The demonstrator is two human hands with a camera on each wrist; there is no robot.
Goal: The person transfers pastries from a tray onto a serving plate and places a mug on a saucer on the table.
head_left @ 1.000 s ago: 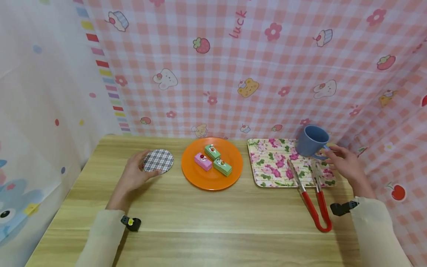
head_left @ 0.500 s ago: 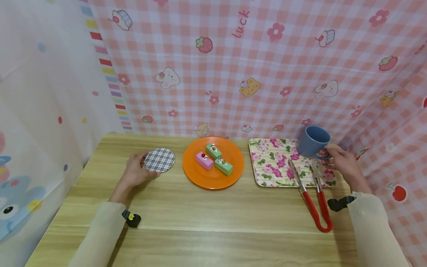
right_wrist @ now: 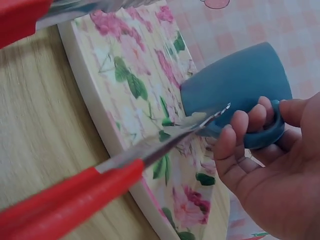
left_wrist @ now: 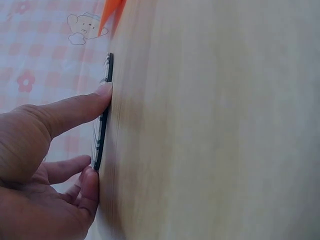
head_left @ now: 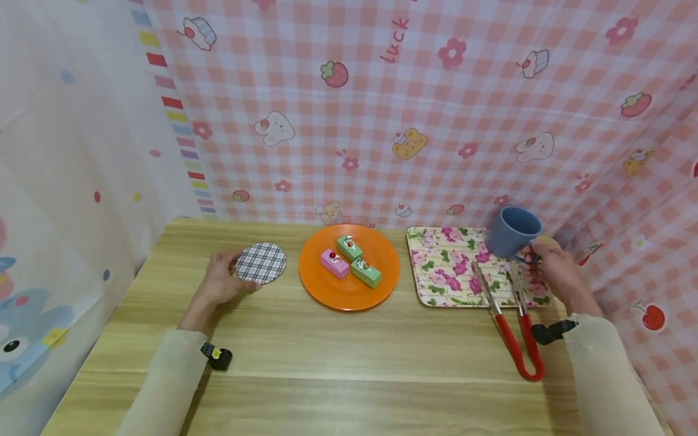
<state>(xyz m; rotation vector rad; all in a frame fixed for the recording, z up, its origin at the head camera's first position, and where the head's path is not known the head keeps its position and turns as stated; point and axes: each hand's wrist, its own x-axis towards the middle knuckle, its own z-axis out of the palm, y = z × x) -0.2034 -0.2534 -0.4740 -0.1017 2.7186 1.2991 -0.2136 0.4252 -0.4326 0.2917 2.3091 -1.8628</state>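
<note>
A round coaster (head_left: pixel 262 263) with a black-and-white check lies on the wooden table at the left. My left hand (head_left: pixel 220 280) grips it by the edge, thumb at the near side and fingers at the left; in the left wrist view the thumb (left_wrist: pixel 75 111) presses on its rim. A blue mug (head_left: pixel 511 235) stands upright on the back right of a floral tray (head_left: pixel 431 275). My right hand (head_left: pixel 557 266) holds the mug by its handle, and in the right wrist view several fingers (right_wrist: pixel 257 118) curl through the handle loop (right_wrist: pixel 265 138).
Red-handled tongs (head_left: pixel 511 343) lie with their metal tips on the tray, just in front of the mug. Between coaster and tray sits an orange plate (head_left: pixel 349 300) bearing one pink cake piece (head_left: pixel 334 264) and two green ones (head_left: pixel 365 274). A pink checked cloth (head_left: pixel 360 109) hangs behind the table.
My right hand has moved in from beside the handle and its fingers have closed round it. The left hand stays at the coaster. The mug stays in its place.
</note>
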